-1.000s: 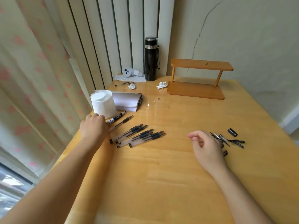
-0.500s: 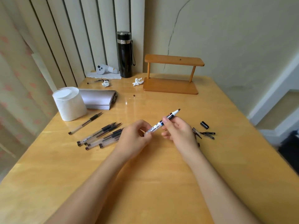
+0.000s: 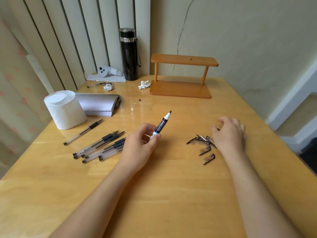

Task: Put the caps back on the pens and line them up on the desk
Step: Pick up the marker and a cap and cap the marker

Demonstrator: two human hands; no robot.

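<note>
My left hand point(image 3: 139, 145) holds an uncapped black-and-white marker point(image 3: 162, 123) tilted up, its dark tip pointing away to the right. Several uncapped clear gel pens point(image 3: 100, 146) lie bunched on the wooden desk point(image 3: 168, 194) left of that hand, and one more gel pen point(image 3: 84, 131) lies apart by the paper roll. My right hand point(image 3: 229, 133) hovers over the right side of the desk with fingers spread and curled down, above a cluster of clear pen caps point(image 3: 203, 145). The black marker cap is hidden under it.
A white paper roll point(image 3: 64, 110) and a grey folded pouch point(image 3: 100, 104) sit at the left. A black flask point(image 3: 129, 54), a white device point(image 3: 105, 71), crumpled paper bits point(image 3: 143, 85) and a small wooden shelf point(image 3: 181, 76) stand at the back. The desk edge drops off at right.
A second ago my left hand was picking the marker from beside the roll; both hands then held it. Now my right hand has let go and moved right over the caps.
</note>
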